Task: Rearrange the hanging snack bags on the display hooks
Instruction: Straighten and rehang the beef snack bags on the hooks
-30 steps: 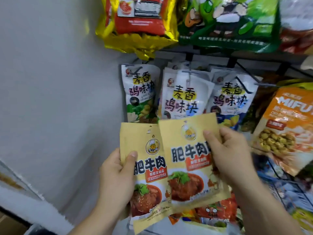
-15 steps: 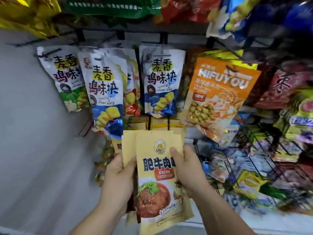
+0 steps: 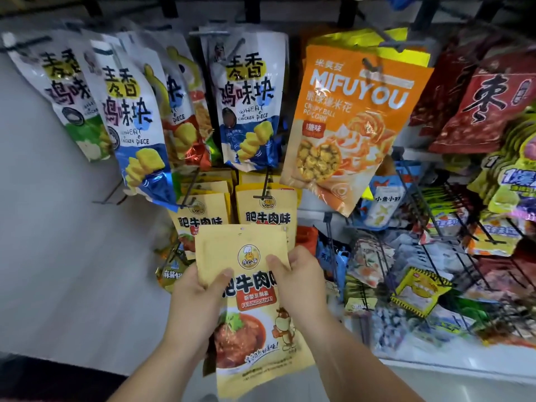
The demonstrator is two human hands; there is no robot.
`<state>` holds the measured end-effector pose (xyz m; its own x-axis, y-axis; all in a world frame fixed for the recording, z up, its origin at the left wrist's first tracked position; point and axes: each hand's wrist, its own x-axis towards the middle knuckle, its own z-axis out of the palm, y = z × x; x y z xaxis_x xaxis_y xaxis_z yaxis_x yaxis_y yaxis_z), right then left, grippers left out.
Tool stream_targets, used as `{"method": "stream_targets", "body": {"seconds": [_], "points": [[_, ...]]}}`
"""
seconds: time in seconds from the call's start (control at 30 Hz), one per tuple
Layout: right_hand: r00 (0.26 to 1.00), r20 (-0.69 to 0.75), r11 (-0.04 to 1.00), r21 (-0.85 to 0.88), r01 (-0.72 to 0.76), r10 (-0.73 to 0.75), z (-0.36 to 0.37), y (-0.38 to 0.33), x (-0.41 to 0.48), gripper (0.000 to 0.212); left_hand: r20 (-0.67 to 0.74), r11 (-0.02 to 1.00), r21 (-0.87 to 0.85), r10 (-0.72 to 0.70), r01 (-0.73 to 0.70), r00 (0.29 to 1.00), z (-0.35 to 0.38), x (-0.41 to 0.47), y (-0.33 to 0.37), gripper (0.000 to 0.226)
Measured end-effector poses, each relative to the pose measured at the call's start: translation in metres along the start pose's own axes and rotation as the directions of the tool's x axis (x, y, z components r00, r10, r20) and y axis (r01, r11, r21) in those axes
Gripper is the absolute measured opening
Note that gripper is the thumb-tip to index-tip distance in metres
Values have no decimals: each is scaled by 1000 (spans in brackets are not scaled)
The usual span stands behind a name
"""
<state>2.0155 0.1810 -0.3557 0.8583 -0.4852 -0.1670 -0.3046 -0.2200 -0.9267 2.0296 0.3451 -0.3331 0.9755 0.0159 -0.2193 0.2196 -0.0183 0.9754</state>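
One stack of yellow snack bags (image 3: 246, 338) is clamped between the left hand (image 3: 197, 303) and right hand (image 3: 301, 285), thumbs in front, fingers curled behind. Just above the fingertips hang matching bags (image 3: 266, 216); farther up-right, an orange popcorn bag (image 3: 348, 126).

tan snack bag (image 3: 246, 250), orange popcorn bag (image 3: 356, 117)

A: How many white chicken bags (image 3: 246, 105) hang up?
B: At least four. One orange popcorn bag (image 3: 348, 126) in front.
A: Yellow beef bags (image 3: 266, 217)?
B: Two hanging bunches. And two hands: left hand (image 3: 194, 303), right hand (image 3: 301, 285).
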Motion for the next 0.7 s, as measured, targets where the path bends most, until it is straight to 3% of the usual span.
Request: {"method": "stream_targets", "body": {"seconds": [0.13,0.33,0.57,0.6,0.7], "points": [[994,108,997,69,-43,35,7,-1,9,27,-62,997,-23,-69,68,996,-7,11,-12,21],[987,133,978,176,-110,87,10,-2,59,26,-115,996,-33,-87,84,990,-16,38,-24,21],[996,-62,997,33,-68,70,29,4,120,85,-183,996,-24,-86,83,979,-19,68,-32,18],[993,-88,997,7,-76,76,31,4,125,80,-187,996,-26,-92,89,978,-20,70,-34,18],[979,-188,996,-6,-86,84,32,2,137,31,-202,995,-28,-99,96,974,-26,74,-37,19]]}}
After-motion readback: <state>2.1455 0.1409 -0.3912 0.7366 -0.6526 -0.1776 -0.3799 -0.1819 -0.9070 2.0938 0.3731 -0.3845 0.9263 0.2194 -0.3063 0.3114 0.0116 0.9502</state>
